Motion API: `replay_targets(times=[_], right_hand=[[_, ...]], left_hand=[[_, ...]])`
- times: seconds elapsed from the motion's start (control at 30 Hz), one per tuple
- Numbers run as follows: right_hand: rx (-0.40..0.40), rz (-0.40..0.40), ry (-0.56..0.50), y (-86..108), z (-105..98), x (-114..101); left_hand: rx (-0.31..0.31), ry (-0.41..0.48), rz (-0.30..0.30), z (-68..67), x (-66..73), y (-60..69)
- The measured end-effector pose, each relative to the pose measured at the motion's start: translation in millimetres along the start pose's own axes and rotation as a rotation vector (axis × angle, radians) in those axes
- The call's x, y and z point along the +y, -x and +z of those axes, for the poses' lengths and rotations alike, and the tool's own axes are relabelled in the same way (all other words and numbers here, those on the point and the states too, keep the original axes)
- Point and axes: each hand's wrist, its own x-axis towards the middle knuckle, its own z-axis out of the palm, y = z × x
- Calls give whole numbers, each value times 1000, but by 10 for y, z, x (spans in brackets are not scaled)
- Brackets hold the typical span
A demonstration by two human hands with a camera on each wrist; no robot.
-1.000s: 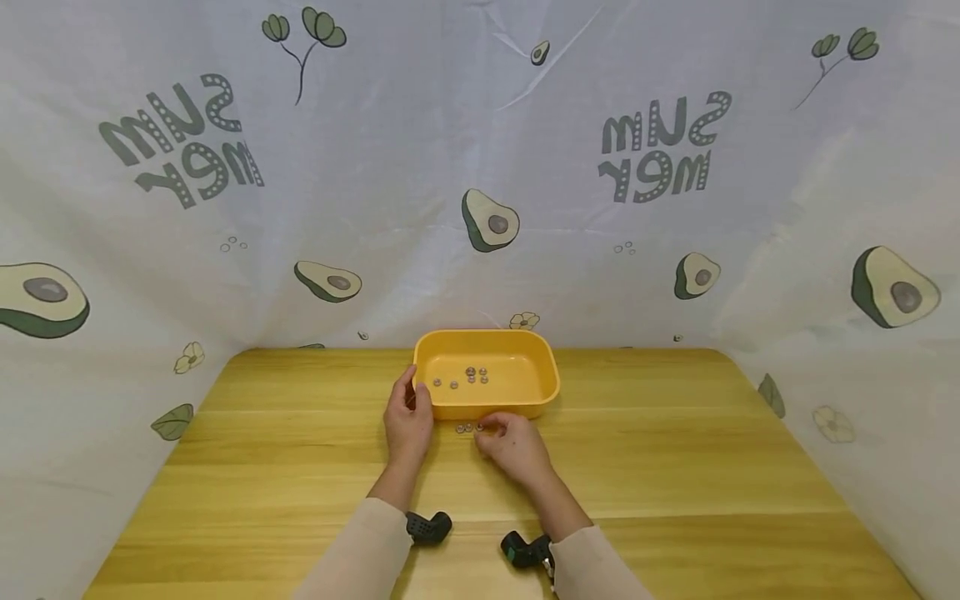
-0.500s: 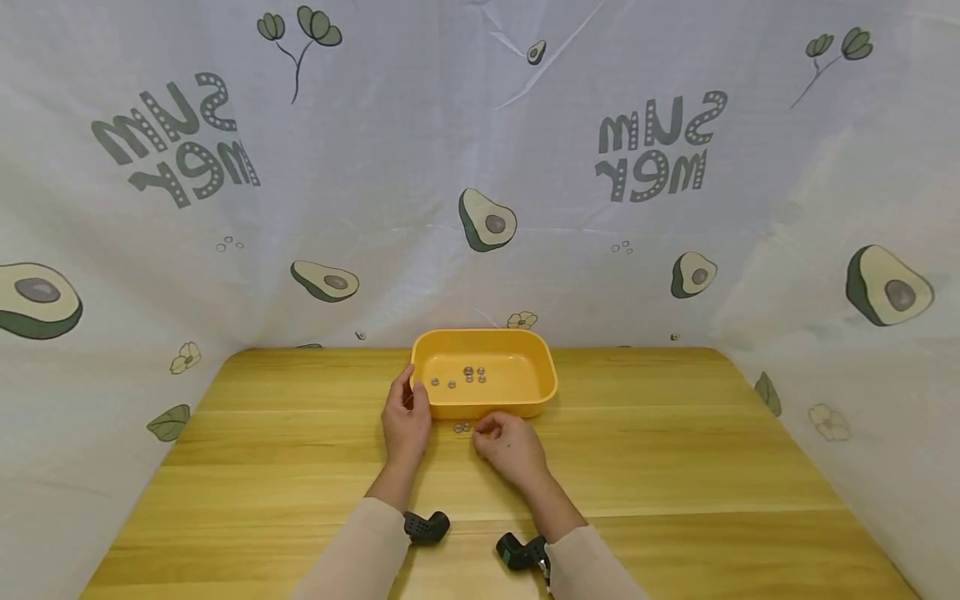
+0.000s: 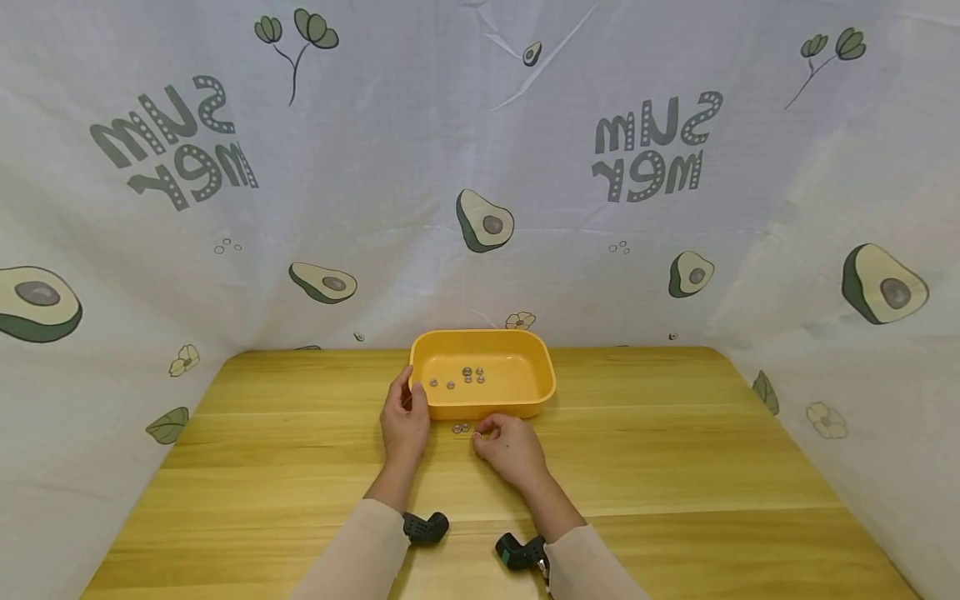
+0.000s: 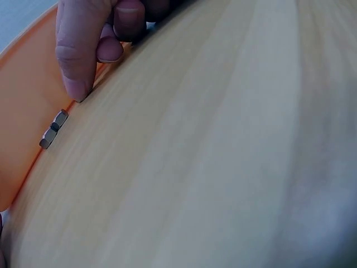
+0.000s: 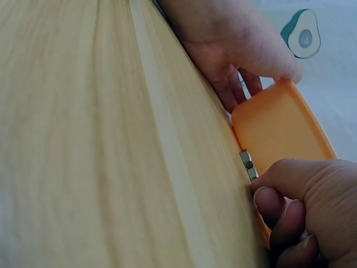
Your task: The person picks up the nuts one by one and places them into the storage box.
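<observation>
My left hand (image 3: 405, 425) holds the left end of a yellow plastic box (image 3: 540, 406), its thumb at the rim and its other fingers along the outside. At the box's front wall, my right hand (image 3: 513, 450) pinches a small metal hex nut (image 3: 477, 434) between thumb and forefinger, mostly covered by the fingertips. Two more nuts (image 3: 461, 428) lie side by side on the table just left of those fingers. In the left wrist view these nuts (image 4: 54, 128) sit close against the box wall (image 4: 28, 106). Several nuts (image 3: 468, 373) are inside the box.
The wooden table (image 3: 675, 467) reaches out on both sides of the box. Behind it hangs a pale curtain (image 3: 390, 167) printed with avocados. A black wrist device sits by each sleeve: one on the left (image 3: 426, 528), another on the right (image 3: 517, 552).
The right hand has taken hold of the rightmost of three nuts in front of the box; two stay on the table. The left hand keeps its place on the box.
</observation>
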Motion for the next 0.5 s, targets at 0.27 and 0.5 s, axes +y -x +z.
replay_targets(times=[0.27, 0.5], right_hand=[[-46, 14, -29, 23, -19, -4], [-77, 35, -94, 18, -94, -53]], left_hand=[[7, -7, -3, 2, -4, 9], [8, 2, 0, 6, -11, -1]])
